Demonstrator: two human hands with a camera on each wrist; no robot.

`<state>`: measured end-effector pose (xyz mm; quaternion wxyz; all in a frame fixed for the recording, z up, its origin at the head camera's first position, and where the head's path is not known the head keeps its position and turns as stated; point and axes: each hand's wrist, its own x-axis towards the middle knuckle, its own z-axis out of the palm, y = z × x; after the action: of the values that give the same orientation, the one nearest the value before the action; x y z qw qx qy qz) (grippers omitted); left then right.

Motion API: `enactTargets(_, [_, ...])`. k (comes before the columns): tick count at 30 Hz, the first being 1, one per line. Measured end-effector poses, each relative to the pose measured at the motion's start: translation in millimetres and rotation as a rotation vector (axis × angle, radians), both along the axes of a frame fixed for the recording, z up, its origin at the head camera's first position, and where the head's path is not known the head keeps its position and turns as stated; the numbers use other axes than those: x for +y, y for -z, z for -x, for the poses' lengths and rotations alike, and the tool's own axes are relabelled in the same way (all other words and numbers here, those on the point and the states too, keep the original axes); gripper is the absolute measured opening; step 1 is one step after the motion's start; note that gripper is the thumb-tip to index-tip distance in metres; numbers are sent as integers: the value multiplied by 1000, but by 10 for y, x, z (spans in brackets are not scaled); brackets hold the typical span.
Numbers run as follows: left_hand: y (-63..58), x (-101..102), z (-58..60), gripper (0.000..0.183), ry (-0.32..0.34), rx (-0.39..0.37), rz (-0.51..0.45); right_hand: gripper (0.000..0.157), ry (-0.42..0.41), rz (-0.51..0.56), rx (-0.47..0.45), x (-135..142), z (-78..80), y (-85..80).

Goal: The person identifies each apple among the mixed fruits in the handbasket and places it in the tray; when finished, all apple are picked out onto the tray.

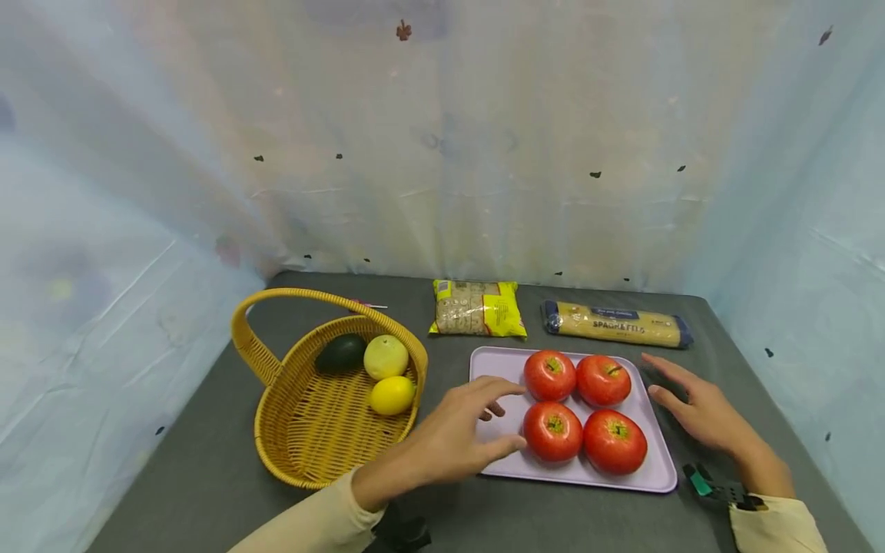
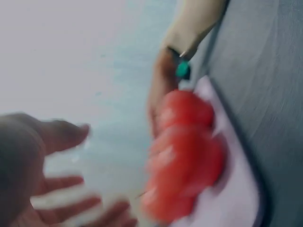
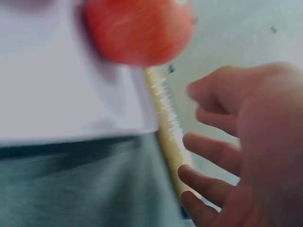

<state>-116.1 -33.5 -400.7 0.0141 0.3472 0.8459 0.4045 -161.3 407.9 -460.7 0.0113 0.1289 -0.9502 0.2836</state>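
Several red apples [image 1: 552, 432] stand grouped on a pale lilac tray [image 1: 499, 465], and they show blurred in the left wrist view. My left hand [image 1: 459, 430] hovers over the tray's left side, fingers spread toward the apples and holding nothing. Beyond the tray's right edge is my right hand [image 1: 705, 411], also with nothing in it, its fingers apart and pointing inward. In the right wrist view one apple [image 3: 139, 30] appears on the tray, apart from the fingers of that hand.
Left of the tray, a yellow wicker basket [image 1: 276, 453] holds an avocado [image 1: 341, 354], a pale round fruit [image 1: 386, 357] and a lemon [image 1: 392, 395]. Behind the tray lie a yellow bag [image 1: 477, 309] and a spaghetti packet [image 1: 615, 323]. A thin screwdriver-like item [image 1: 373, 306] is behind the basket.
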Motion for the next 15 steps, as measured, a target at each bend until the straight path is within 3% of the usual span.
enactTargets(3, [-268,-455,-65,44,18,146,-124,63,40,-3,36,-1,-50,-183])
enactTargets(6, [-547,-944,-131,37,-52,360,-147,61,44,8,111,40,-99,-381])
enactTargets(9, [-853,-1411,-174,34,-174,543,-116,58,20,-20,235,98,-135,-588])
enactTargets(11, [-1062,-1685,-207,43,-276,641,-58,58,15,-75,318,100,-147,-747])
enactTargets(15, [-1507,-2091,-278,68,-494,806,147,56,39,-208,488,58,-183,-1132])
